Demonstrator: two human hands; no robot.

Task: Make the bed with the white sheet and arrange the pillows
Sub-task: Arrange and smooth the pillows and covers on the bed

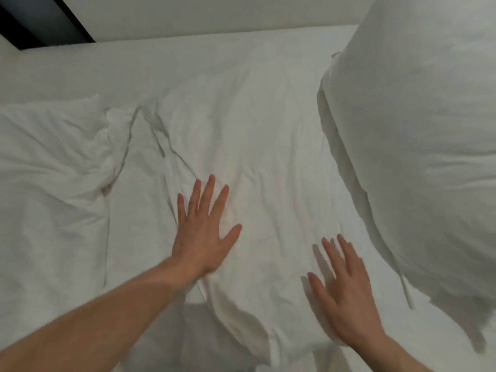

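A flat white pillow [263, 146] lies in the middle of the bed, creased at its left edge. My left hand [205, 232] lies on it with straight, spread fingers, palm down. My right hand [343, 288] is flat with straight fingers at the pillow's near right part, touching or just above it. A second, plump white pillow [418, 146] stands propped at the right, its lower corner hanging past my right hand. Rumpled white sheet [51, 167] bunches up at the left.
The bed's bare white mattress surface [150, 65] stretches behind the pillows to a white wall [214, 14]. A dark panel [37, 25] fills the top left corner. The bed's near edge falls into shadow below the middle pillow.
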